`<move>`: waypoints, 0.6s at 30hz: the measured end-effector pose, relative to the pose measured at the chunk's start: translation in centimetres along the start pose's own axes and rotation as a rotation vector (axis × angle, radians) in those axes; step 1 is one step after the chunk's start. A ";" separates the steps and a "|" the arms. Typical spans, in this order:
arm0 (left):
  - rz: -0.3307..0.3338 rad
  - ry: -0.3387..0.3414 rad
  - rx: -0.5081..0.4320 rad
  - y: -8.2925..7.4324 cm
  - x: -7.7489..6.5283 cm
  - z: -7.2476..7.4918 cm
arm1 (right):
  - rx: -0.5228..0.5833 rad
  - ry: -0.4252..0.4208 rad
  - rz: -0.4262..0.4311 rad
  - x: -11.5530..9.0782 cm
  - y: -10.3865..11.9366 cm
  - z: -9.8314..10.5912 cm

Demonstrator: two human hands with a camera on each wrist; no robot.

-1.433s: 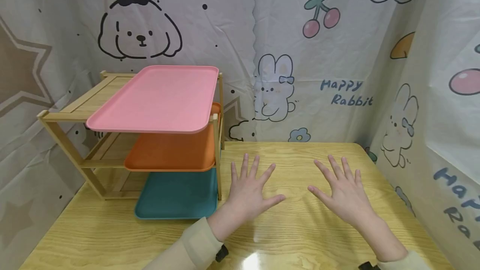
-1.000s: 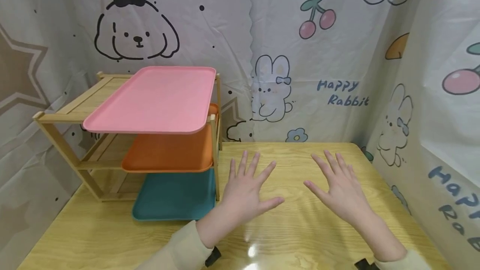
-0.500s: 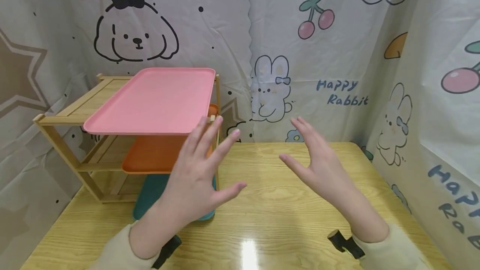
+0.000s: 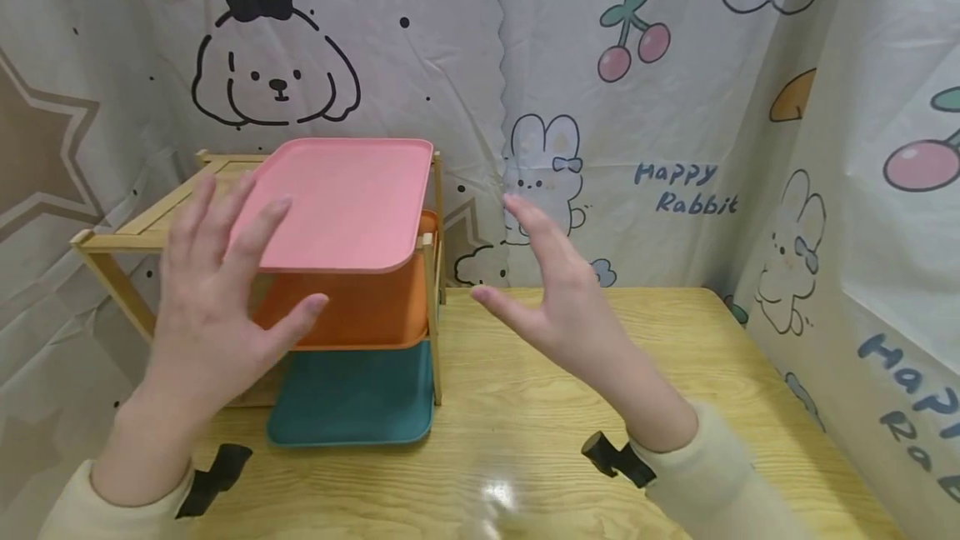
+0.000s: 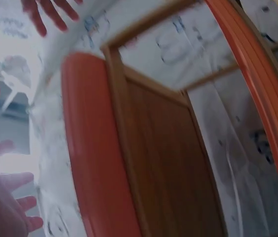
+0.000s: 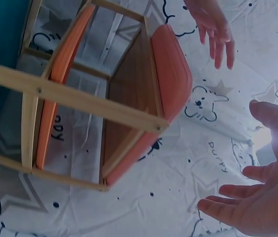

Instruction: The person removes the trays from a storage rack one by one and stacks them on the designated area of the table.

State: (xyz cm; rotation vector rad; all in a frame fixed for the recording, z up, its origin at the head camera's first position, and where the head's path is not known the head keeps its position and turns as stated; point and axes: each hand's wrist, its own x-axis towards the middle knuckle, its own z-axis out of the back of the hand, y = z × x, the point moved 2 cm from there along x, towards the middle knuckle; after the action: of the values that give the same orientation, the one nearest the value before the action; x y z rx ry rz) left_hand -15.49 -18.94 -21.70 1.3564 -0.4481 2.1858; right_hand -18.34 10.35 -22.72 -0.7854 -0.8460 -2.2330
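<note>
A pink tray (image 4: 352,207) lies on the top shelf of a wooden rack (image 4: 430,290), its front edge jutting out. Below it sit an orange tray (image 4: 367,307) on the middle shelf and a teal tray (image 4: 352,398) at the bottom. My left hand (image 4: 213,307) is raised with fingers spread, covering the pink tray's left front corner in the head view. To the right of the rack, my right hand (image 4: 573,298) hovers with thumb and fingers apart. The right wrist view shows both hands, the left hand (image 6: 214,27) apart from the pink tray (image 6: 173,74). Neither holds anything.
The rack stands on a wood-grain table (image 4: 585,415), toward its left side. A printed cloth (image 4: 465,48) with cartoon animals hangs behind and along both sides. Dark straps (image 4: 618,458) sit at both wrists.
Both hands have risen from over the table and shifted left. The left hand now stands before the rack's left part, the right hand nearer the rack. The trays have stayed in place.
</note>
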 end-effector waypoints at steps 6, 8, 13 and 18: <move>0.028 -0.104 0.020 5.0 -0.9 1.5 | 0.114 -0.013 0.112 1.4 1.3 -2.5; 0.031 -0.137 0.016 6.6 -1.3 1.9 | 0.140 -0.013 0.127 1.6 1.7 -3.4; 0.049 -0.184 0.006 10.1 -2.3 2.6 | 0.174 -0.017 0.110 1.9 2.4 -5.4; 0.091 -0.078 0.036 13.9 -3.9 2.6 | 0.161 -0.041 0.093 1.9 2.4 -7.1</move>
State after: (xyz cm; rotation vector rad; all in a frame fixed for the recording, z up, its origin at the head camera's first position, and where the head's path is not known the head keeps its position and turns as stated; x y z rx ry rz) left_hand -20.34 -32.54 -24.15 1.4718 -0.5113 2.2299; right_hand -20.01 3.09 -24.93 -0.7796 -0.9752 -2.0460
